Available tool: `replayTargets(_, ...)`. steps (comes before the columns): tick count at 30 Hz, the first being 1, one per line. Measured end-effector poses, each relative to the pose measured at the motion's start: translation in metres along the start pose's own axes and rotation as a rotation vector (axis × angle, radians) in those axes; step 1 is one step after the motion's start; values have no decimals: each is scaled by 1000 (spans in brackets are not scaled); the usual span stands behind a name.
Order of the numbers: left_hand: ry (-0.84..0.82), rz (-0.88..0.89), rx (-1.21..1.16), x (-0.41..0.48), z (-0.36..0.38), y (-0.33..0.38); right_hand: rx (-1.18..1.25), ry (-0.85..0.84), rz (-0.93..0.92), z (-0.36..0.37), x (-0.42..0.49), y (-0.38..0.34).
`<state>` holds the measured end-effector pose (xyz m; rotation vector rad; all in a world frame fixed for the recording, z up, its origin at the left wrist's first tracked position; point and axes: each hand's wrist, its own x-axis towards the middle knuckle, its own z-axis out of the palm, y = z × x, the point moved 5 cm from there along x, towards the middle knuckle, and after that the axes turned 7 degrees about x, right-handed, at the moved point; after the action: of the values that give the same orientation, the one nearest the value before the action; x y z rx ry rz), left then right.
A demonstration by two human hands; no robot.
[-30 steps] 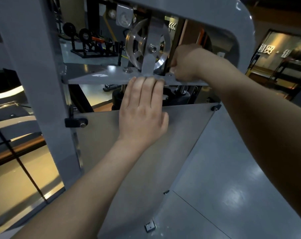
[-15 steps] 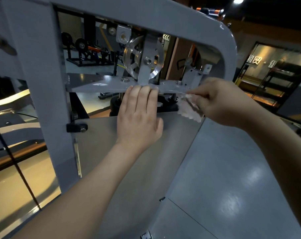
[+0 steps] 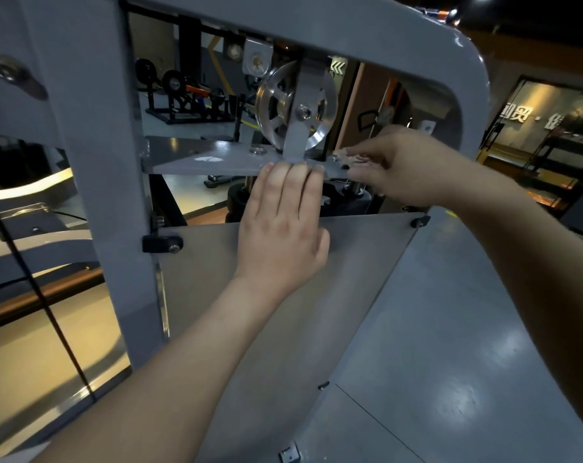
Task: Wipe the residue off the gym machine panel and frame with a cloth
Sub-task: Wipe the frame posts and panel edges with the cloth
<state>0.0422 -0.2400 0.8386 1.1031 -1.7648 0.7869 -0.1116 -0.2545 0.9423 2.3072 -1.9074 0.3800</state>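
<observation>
Two bare hands reach into the grey gym machine [image 3: 350, 25]; the left hand [image 3: 283, 225] lies flat over the top edge of the panel [image 3: 216, 295], its fingers [image 3: 293, 182] straight and side by side, their tips touching the front edge of the flat grey plate [image 3: 196, 160]; its grip is apart, with nothing in it; the right hand [image 3: 407, 168] is at the right end of that plate, its grip pinched on a small pale cloth [image 3: 355, 158]; the cloth is bunched up, just right of the shiny wheel [image 3: 323, 105]; the thick grey frame [image 3: 93, 162] goes up the left side and bends over the top; a black clip [image 3: 161, 243] joins panel and frame; the shiny floor [image 3: 467, 329] is below
</observation>
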Motion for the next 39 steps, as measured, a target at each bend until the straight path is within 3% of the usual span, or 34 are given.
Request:
replayTargets(3,1,1,-3,0,1,1,8,-70,49,-16,6,6)
replayTargets(8,18,-3,3,1,2,0,79,147,124,-35,15,7)
replayTargets(15,28,-4,9,1,2,0,271,184,223,-35,2,11)
replayTargets(18,22,-3,11,1,2,1,245,228,252,-40,0,13)
replayTargets(22,16,-12,7,0,3,2,108,427,141,-42,-6,3)
replayTargets(27,13,-2,12,0,4,1,257,166,109,-19,-9,-2)
replayTargets(34,34,-5,6,0,4,1,310,213,176,-14,12,5)
replayTargets(39,32,1,-5,0,3,0,113,117,139,-4,14,5)
